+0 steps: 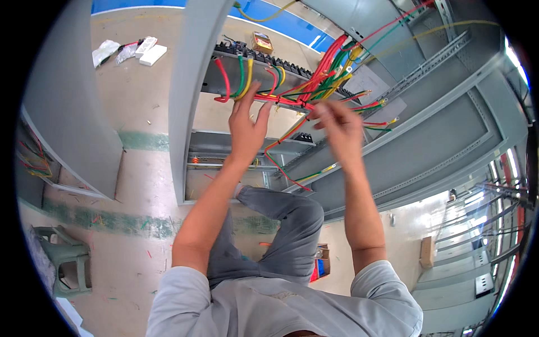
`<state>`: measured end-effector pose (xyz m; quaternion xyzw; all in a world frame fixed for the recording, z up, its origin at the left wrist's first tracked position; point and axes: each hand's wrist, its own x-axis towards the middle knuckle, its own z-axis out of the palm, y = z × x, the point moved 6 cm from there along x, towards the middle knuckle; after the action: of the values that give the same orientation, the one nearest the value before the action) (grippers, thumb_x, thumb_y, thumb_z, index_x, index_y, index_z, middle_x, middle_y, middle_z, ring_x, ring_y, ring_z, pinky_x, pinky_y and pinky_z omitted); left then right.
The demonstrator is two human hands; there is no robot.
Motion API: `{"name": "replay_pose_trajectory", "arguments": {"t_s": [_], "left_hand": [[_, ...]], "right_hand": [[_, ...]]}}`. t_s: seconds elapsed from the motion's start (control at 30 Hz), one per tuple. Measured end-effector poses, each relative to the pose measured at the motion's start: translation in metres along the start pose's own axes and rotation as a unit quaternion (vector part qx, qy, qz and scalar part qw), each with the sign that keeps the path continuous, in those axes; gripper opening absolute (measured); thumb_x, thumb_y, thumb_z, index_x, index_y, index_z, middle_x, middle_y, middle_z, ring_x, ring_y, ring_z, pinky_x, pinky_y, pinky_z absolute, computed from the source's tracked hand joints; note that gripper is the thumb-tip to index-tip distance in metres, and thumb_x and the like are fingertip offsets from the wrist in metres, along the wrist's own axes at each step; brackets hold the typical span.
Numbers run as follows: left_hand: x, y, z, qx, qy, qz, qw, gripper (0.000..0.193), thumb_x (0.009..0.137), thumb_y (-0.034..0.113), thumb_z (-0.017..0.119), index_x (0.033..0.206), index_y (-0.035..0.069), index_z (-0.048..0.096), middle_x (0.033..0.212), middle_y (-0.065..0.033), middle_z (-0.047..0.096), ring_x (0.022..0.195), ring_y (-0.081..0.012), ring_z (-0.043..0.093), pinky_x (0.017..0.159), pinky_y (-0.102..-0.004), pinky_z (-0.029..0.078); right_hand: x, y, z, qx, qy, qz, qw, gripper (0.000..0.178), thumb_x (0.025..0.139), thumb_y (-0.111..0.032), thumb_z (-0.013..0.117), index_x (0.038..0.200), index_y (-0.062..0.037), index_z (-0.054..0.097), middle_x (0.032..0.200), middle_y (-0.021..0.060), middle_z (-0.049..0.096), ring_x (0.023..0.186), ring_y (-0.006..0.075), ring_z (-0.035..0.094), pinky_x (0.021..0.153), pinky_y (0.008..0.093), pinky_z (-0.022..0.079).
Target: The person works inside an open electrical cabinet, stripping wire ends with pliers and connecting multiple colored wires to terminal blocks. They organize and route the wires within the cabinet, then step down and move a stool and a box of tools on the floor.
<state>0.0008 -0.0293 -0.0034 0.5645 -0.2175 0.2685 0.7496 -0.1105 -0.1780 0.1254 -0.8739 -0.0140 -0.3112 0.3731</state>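
A bundle of red, green and yellow wires runs along a rail inside a grey metal cabinet, held by black ties. At the bundle's left part, my left hand reaches up with fingers stretched and thumb apart, touching or just in front of the wires. My right hand is at the tied junction further right, its thumb and fingers curled together and slightly blurred. What lies between those fingertips is hidden. Above the hands, black terminal blocks line the rail, with short wire loops dropping from them. A thick red bunch rises from the junction.
The cabinet's upright post stands on the left and its long side panel on the right. A small box sits behind the rail. Below are an open parts box and a green stool. Wire scraps litter the floor.
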Motion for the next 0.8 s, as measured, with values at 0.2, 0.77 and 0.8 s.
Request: {"name": "replay_pose_trajectory", "arguments": {"t_s": [0.2,0.77,0.8], "left_hand": [[0.002,0.051,0.0,0.079,0.092,0.147,0.982,0.028,0.094,0.006,0.07,0.122,0.001,0.067,0.124,-0.0168,0.067,0.116,-0.0314,0.065,0.087,-0.0385,0.057],[0.03,-0.02,0.071,-0.049,-0.105,-0.1,0.988,0.029,0.102,0.018,0.069,0.121,-0.004,0.071,0.103,-0.0068,0.075,0.094,-0.0106,0.067,0.084,-0.0262,0.053],[0.03,-0.022,0.071,-0.08,-0.092,-0.102,0.987,0.028,0.102,0.018,0.069,0.12,-0.004,0.071,0.102,-0.0064,0.075,0.092,-0.0104,0.067,0.083,-0.026,0.053]], "right_hand": [[0.025,0.037,0.041,0.041,0.1,-0.031,0.994,0.038,0.105,-0.028,0.063,0.121,0.0051,0.07,0.084,0.0138,0.071,0.08,0.0164,0.069,0.07,0.0306,0.054],[0.097,0.056,0.037,0.274,-0.024,0.072,0.959,0.037,0.1,-0.03,0.072,0.106,0.0061,0.073,0.09,0.0067,0.073,0.083,0.0118,0.069,0.073,0.0281,0.056],[0.1,0.055,0.039,0.28,-0.024,0.089,0.955,0.037,0.099,-0.03,0.072,0.106,0.0063,0.073,0.091,0.0069,0.073,0.082,0.0123,0.069,0.073,0.0282,0.057]]}}
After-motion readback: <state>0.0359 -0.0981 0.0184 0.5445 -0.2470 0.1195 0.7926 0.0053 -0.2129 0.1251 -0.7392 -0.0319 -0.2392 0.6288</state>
